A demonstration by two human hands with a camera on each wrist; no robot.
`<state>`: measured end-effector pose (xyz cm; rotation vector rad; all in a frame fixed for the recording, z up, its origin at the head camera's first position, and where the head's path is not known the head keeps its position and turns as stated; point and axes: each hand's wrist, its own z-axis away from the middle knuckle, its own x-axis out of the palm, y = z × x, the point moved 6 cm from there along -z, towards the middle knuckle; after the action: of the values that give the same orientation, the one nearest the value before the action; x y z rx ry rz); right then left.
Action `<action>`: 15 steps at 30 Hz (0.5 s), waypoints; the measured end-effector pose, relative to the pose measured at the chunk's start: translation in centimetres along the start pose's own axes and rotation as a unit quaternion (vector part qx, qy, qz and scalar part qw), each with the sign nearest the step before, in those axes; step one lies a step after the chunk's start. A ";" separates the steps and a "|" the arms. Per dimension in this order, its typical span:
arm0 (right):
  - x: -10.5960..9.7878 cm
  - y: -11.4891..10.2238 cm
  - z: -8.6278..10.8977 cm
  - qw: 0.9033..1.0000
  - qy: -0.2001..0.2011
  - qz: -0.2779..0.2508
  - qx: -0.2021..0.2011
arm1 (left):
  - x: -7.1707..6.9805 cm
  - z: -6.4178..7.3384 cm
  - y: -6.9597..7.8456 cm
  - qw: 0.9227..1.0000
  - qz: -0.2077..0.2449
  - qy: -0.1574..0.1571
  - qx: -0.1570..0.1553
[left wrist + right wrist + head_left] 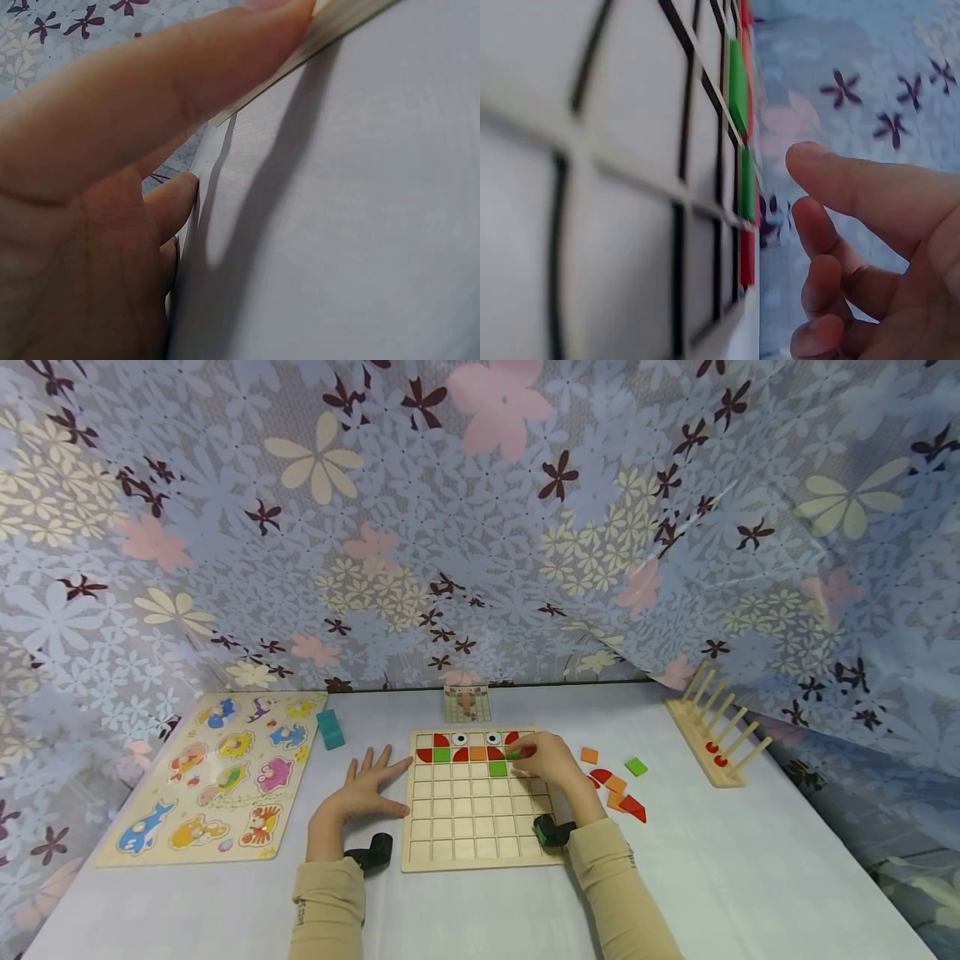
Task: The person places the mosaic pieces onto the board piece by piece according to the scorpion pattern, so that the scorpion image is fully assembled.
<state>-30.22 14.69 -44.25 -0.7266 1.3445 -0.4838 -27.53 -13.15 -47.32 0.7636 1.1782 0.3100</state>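
A wooden grid board point(465, 828) lies flat on the table, with red, green, orange and eye-patterned tiles in its top rows. My left hand point(362, 795) rests at its left side, fingers spread, with the thumb at the board's edge point(322, 46) in the left wrist view. Over the upper right of the grid is my right hand point(551, 764), beside a green tile point(513, 756). In the right wrist view, the right hand point(885, 262) has loosely bent fingers and nothing between them. Green tiles point(738, 86) and a red tile point(747, 255) sit in the grid there.
Loose tiles point(617, 784) lie right of the board, with a green one point(636, 767) farther out. A pattern card point(467, 704) stands behind it. An animal puzzle point(213, 777) and teal block point(330, 729) are at left, a peg rack point(705, 743) at right.
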 end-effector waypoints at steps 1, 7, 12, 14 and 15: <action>-0.4 0.2 0.0 1.000 0.004 -0.010 0.002 | 0.0 0.0 0.0 1.000 -0.001 0.000 0.000; -2.6 1.7 0.4 0.997 0.020 -0.069 0.007 | 0.0 -0.1 -0.1 1.000 -0.002 0.002 -0.002; -4.3 3.5 0.7 0.992 0.021 -0.125 0.020 | 0.0 0.0 -0.1 1.000 0.000 0.003 -0.004; -5.0 4.1 1.0 0.989 0.023 -0.145 0.026 | 0.0 0.0 -0.1 1.000 0.001 0.003 -0.005; -5.3 4.5 1.1 0.988 0.024 -0.151 0.033 | 0.0 0.0 -0.1 1.000 0.001 0.003 -0.006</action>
<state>-30.51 21.69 -43.74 -0.8733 1.2619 -0.7888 -27.55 -13.18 -47.42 0.7542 1.1798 0.3205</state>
